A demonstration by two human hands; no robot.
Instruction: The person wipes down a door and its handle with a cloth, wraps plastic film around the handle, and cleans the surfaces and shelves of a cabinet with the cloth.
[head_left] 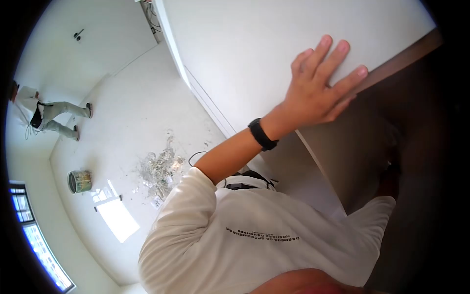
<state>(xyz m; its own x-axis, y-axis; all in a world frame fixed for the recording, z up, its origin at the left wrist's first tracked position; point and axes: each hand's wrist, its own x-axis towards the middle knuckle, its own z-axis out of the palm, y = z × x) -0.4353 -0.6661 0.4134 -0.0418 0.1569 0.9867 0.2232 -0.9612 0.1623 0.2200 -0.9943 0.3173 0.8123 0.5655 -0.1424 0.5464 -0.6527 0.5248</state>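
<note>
My left hand [316, 88] lies against a large white panel [235, 54] close to its edge, fingers spread and the back of the hand toward me. A black band [262, 134] is around that wrist. Under the hand, a brownish, shaded surface [338, 152] meets the panel's edge. My right arm [387, 185] reaches into deep shadow on the right. The right hand's fingers cannot be made out there, nor anything they may hold.
Rubble and dust [161, 169] lie heaped on the pale floor [132, 108]. A stained bucket [79, 181] stands beyond. Another person [49, 112] is near the far wall, by a door handle [78, 34]. A barred window [39, 240] lets in light.
</note>
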